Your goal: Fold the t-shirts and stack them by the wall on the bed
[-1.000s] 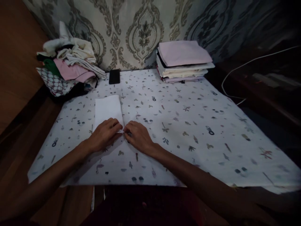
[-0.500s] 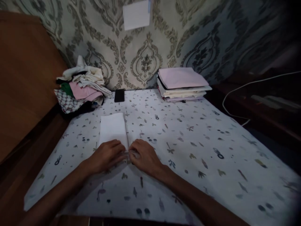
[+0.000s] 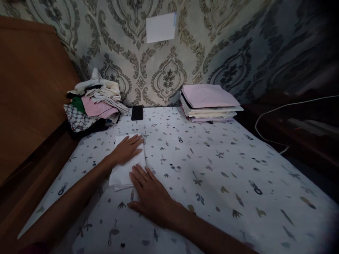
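Note:
A white folded cloth (image 3: 123, 175) lies flat on the patterned sheet, its near edge showing a few layers. My left hand (image 3: 126, 150) rests palm down across the cloth's far half, fingers stretched out to the right. Over the near right corner of the cloth is my right hand (image 3: 149, 194), open, with fingers extended forward and thumb apart. Its fingertips reach the cloth's right edge, and the palm is over the sheet. Neither hand grips anything.
A loose heap of clothes (image 3: 95, 102) sits at the back left, beside a wooden panel (image 3: 31, 77). A black phone (image 3: 137, 113) lies near the wall. At the back right stands a stack of folded cloths (image 3: 212, 100), pink on top. A white cable (image 3: 261, 120) hangs at the right.
Both hands have let go of the cloth's near edge and opened. My left hand has moved forward onto the cloth, while my right lies flattened at its near right corner. The view has shifted slightly.

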Available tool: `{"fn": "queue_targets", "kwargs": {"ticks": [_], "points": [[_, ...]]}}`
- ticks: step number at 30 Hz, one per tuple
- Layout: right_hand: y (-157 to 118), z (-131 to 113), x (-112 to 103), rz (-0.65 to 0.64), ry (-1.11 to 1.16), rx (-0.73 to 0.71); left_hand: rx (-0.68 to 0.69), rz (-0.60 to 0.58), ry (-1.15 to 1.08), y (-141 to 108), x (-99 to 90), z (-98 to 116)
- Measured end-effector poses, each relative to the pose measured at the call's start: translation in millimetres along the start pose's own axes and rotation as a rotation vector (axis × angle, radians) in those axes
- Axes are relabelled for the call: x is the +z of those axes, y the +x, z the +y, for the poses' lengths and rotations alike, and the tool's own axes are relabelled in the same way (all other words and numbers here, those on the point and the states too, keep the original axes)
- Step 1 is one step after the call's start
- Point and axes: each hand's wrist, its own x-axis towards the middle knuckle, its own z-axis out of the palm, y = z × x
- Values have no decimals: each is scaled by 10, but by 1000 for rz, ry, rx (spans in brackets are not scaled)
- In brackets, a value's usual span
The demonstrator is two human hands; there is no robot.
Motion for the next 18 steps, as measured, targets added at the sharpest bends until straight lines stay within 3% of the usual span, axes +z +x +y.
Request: {"fn": "queue_targets", "kwargs": {"ticks": [5, 7, 9, 12, 18], "points": [[-29, 10, -15, 13, 40, -8, -149, 62, -63, 289, -37, -225], [-45, 35, -30, 119, 95, 72, -165, 115, -115, 349, -87, -335], [-46, 70, -69, 281, 140, 256, -169, 112, -153, 387, -159, -456], [11, 108, -143, 388, 99, 480, -231, -30, -204, 432, -281, -616], [193, 35, -151, 280, 56, 492, -366, -242, -446, 448, -519, -658]]}}
